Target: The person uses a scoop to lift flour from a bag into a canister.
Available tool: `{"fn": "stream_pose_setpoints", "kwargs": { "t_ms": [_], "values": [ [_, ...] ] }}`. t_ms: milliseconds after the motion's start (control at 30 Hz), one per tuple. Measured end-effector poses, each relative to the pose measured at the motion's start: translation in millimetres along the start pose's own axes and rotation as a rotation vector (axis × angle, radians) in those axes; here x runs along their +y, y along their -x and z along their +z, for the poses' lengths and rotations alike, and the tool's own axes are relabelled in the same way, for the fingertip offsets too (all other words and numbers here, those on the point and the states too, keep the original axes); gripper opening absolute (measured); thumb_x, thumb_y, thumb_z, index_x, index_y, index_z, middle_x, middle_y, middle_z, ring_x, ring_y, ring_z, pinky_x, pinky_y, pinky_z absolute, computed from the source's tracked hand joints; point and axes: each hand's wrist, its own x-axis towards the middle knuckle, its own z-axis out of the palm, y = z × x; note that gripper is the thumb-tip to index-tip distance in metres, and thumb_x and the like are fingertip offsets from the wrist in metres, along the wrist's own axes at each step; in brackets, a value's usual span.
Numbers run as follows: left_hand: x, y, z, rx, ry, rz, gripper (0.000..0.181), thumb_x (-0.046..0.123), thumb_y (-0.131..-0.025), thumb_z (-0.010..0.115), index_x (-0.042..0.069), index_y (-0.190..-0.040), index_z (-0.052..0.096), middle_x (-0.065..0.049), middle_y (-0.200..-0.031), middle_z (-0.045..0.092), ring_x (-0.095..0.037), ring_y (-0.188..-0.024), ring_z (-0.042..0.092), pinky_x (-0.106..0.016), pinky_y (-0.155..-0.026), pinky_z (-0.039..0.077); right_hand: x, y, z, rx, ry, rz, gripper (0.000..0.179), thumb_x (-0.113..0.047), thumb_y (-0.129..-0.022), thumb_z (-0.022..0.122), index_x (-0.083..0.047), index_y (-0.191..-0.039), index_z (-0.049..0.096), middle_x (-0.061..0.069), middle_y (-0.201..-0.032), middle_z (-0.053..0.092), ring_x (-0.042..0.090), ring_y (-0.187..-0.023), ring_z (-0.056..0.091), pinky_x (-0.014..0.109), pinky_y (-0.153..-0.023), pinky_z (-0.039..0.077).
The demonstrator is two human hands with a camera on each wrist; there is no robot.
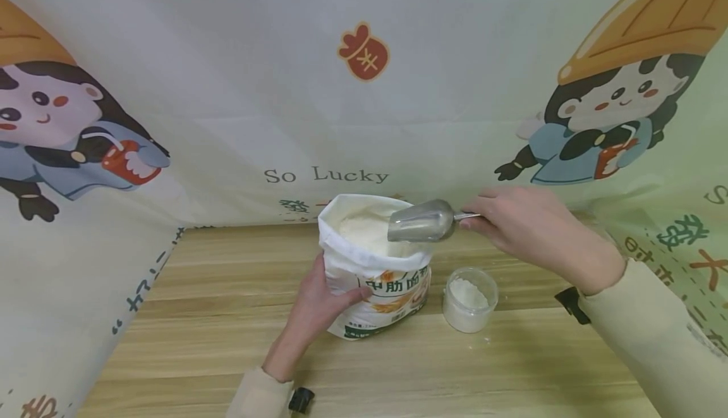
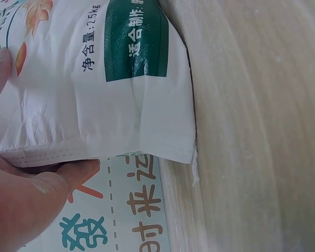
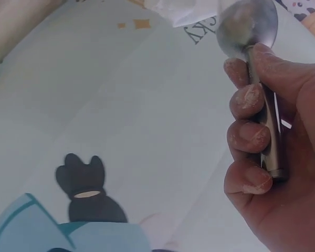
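Note:
A white flour bag (image 1: 375,298) stands with its top rolled down, pale flour (image 1: 364,231) showing inside. My left hand (image 1: 321,301) holds its left side, thumb across the printed front and fingers round the edge; the left wrist view shows the same left hand (image 2: 31,194) against the bag (image 2: 94,105). In my right hand (image 1: 520,222) is the handle of a metal scoop (image 1: 423,221), its bowl over the bag's mouth. The right wrist view shows flour-dusted fingers (image 3: 248,100) curled round the scoop handle (image 3: 273,136).
Right of the bag, a clear round jar (image 1: 469,301) holds white powder, with a few white specks on the wooden table (image 1: 227,317) near it. A printed cloth (image 1: 256,89) with cartoon figures hangs behind and at both sides.

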Motion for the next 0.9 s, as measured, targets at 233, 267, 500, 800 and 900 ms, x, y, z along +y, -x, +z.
{"fn": "stream_pose_setpoints", "kwargs": {
  "t_ms": [233,267,500,800,900],
  "values": [
    [-0.3,0.4,-0.3,-0.006,0.009,0.002,0.096,0.023,-0.073,0.095,0.011,-0.151,0.041,-0.011,-0.137,0.062,-0.033,-0.127,0.058,-0.059,-0.107,0.047,-7,-13.1,-7,-0.078,0.053,0.006,0.006,-0.025,-0.095,0.077,-0.019,-0.095,0.075,-0.006,-0.075,0.058,0.016,-0.066,0.057,0.034,-0.049,0.046],
    [-0.3,0.4,-0.4,-0.008,0.009,0.003,0.096,0.023,-0.073,0.095,0.011,-0.152,0.041,-0.011,-0.137,0.062,-0.033,-0.127,0.058,-0.059,-0.107,0.047,-7,-14.4,-8,-0.086,0.058,0.005,0.006,-0.025,-0.094,0.078,-0.019,-0.094,0.075,-0.006,-0.075,0.059,0.016,-0.068,0.058,0.035,-0.050,0.047],
    [-0.9,-0.1,-0.3,-0.009,0.007,0.003,0.095,0.024,-0.074,0.094,0.013,-0.151,0.042,-0.010,-0.136,0.063,-0.033,-0.126,0.059,-0.058,-0.106,0.048,-11,-22.3,-9,-0.121,0.079,-0.001,0.006,-0.025,-0.092,0.080,-0.020,-0.094,0.077,-0.006,-0.082,0.067,0.019,-0.077,0.062,0.039,-0.059,0.054],
    [-0.1,-0.2,-0.3,-0.005,0.006,0.004,0.093,0.023,-0.073,0.095,0.012,-0.150,0.044,-0.010,-0.135,0.064,-0.032,-0.125,0.060,-0.058,-0.105,0.048,-20,-30.9,-2,-0.198,0.128,-0.011,0.006,-0.025,-0.092,0.080,-0.019,-0.092,0.077,-0.005,-0.081,0.064,0.021,-0.081,0.064,0.039,-0.063,0.056],
    [0.2,-0.3,0.0,-0.001,0.001,0.004,0.091,0.023,-0.073,0.095,0.012,-0.149,0.045,-0.010,-0.133,0.065,-0.032,-0.122,0.061,-0.056,-0.103,0.050,-23,-34.0,0,-0.222,0.134,-0.014,0.008,-0.026,-0.092,0.079,-0.019,-0.090,0.075,-0.005,-0.082,0.065,0.022,-0.083,0.065,0.040,-0.063,0.057]
  ]
}}
